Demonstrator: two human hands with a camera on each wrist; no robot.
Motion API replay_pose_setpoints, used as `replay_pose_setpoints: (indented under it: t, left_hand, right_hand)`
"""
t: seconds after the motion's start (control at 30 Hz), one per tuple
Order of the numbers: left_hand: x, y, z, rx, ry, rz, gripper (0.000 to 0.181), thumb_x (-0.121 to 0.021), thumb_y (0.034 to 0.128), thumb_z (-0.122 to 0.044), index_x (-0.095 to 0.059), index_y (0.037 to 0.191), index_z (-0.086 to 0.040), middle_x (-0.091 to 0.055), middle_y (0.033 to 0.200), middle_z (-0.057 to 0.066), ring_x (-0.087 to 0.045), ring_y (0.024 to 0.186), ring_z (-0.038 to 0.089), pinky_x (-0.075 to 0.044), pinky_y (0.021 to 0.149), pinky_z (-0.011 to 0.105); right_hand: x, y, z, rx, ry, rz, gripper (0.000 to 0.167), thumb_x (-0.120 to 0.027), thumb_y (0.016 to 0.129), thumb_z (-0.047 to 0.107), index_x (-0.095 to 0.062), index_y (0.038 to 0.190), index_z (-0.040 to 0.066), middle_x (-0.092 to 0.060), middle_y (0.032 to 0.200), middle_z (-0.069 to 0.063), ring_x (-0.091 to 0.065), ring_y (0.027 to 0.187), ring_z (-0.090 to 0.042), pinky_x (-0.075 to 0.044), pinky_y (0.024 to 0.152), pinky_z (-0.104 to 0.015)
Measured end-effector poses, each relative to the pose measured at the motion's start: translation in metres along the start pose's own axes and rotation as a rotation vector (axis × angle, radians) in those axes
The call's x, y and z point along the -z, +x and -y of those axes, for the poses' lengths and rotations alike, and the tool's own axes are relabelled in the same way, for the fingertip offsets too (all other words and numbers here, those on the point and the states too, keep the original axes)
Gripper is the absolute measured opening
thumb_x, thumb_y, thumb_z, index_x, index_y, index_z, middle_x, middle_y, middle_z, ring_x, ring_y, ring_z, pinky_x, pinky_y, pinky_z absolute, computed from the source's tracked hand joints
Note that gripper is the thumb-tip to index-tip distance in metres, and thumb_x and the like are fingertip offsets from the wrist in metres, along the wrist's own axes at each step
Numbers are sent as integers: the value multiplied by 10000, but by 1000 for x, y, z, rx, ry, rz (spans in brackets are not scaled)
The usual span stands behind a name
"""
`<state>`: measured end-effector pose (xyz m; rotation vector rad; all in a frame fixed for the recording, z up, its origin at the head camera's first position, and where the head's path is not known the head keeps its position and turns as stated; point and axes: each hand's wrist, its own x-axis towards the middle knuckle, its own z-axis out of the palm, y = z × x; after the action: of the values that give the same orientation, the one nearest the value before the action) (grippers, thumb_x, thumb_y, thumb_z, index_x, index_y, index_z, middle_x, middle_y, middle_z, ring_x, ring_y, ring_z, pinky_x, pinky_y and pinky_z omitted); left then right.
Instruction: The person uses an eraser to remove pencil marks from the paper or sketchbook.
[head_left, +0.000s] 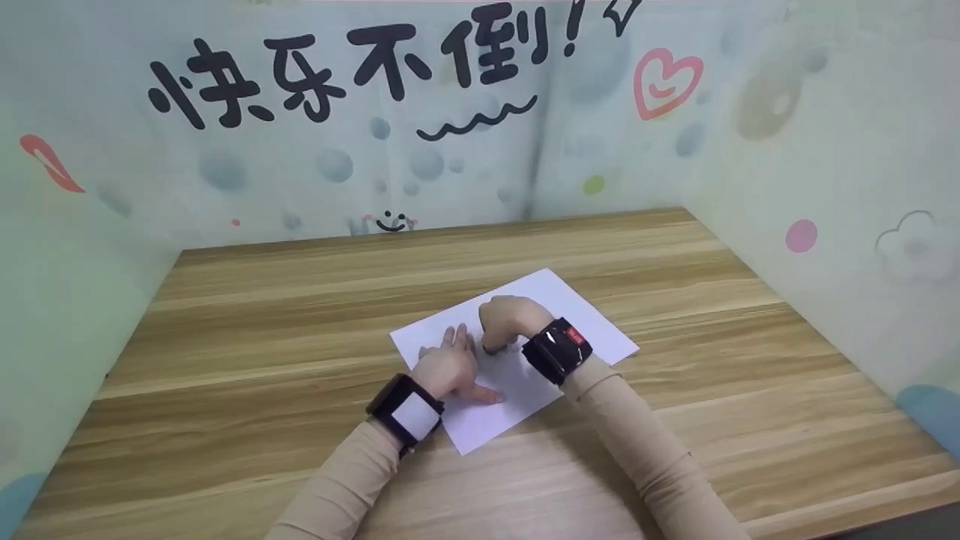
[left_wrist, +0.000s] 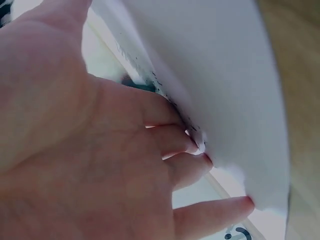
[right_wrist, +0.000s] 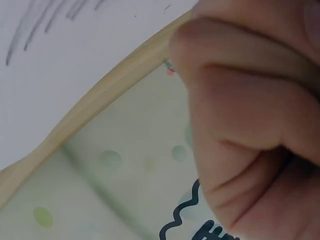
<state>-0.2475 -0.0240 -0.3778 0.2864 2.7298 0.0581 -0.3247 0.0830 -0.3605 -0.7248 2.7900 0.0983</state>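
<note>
A white sheet of paper (head_left: 570,300) lies at a slant on the wooden table. My left hand (head_left: 450,367) rests on its left part, fingers spread and thumb out to the right. In the left wrist view, the fingertips of the left hand (left_wrist: 115,135) touch the paper (left_wrist: 225,100). My right hand (head_left: 514,316) is over the paper's middle with its fingers curled. Beneath them shows a small dark thing (head_left: 493,349), mostly hidden, whose kind I cannot tell. Dark grey strokes (right_wrist: 37,25) mark the paper beside the right hand (right_wrist: 250,110).
The wooden table (head_left: 262,322) extends around the paper on all sides. A printed backdrop (head_left: 465,172) with large black characters stands along the back edge, with similar panels at the left and right (head_left: 847,187). Both wrists wear black bands (head_left: 556,350).
</note>
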Motion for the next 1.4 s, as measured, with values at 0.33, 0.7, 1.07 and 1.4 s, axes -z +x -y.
replay_pose_setpoints:
  t: [0.33,0.7,1.07,1.4]
  left_hand:
    - [0,-3,-1,22,8,5,1080,-596,792,-669,-148,1509,3,-35,1609,163,-54,1500,287,-266,1132,595]
    - [-1,-4,-3,46,-39,16,1147,-615,775,-670,-92,1501,48,2,1606,177,-29,1502,279,-237,1145,600]
    - [-2,-3,-4,49,-16,-1,1149,-590,783,-686,-86,1499,58,-10,1601,194,-35,1500,291,-246,1138,603]
    - [-1,-1,-2,39,-34,13,1138,-584,784,-691,-86,1506,34,5,1605,176,-18,1500,284,-223,1143,613]
  right_hand:
    - [-2,0,-1,7,27,-52,249,-590,782,174,-518,545,149,-598,682,-27,-507,622,-168,-442,511,-327]
    - [-6,3,4,23,13,-118,267,-578,832,195,-502,587,119,-666,816,-107,-553,681,-215,-546,618,-410]
    - [-4,2,2,52,33,-97,208,-590,833,194,-683,706,57,-665,710,-57,-590,635,-190,-510,535,-341]
    - [-10,6,-4,-21,30,-202,224,-594,819,241,-599,667,76,-699,916,-139,-616,740,-246,-567,667,-463]
